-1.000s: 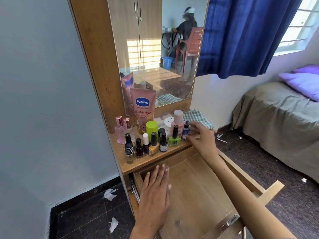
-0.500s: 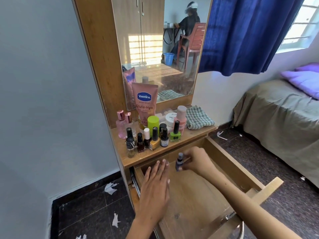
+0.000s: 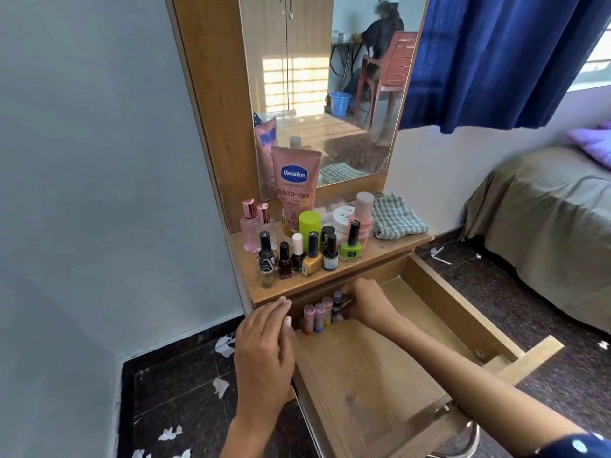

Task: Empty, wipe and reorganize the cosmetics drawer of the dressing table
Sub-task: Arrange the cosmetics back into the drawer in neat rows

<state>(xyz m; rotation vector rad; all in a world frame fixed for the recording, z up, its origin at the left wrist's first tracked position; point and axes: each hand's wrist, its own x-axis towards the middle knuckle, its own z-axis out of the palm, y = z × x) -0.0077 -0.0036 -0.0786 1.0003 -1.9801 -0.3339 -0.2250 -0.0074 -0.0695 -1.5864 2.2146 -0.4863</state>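
Our right hand (image 3: 363, 304) pinches a small dark-capped bottle (image 3: 337, 307) upright (fourth in a row) inside the open wooden drawer (image 3: 373, 368). Our left hand (image 3: 264, 345) rests beside, fingers straight, holding nothing.

Both forearms reach forward from the lower edge of the view. The left hand (image 3: 264, 345) lies palm down, its fingers (image 3: 281, 309) straight and close together, pointing away from the body — the tips touch the wood ahead of them. The right hand (image 3: 365, 305) reaches further in, knuckles up, its fingers curled and pinching a small dark bottle (image 3: 337, 307) — a dotted blue sleeve (image 3: 575, 446) covers the right upper arm.
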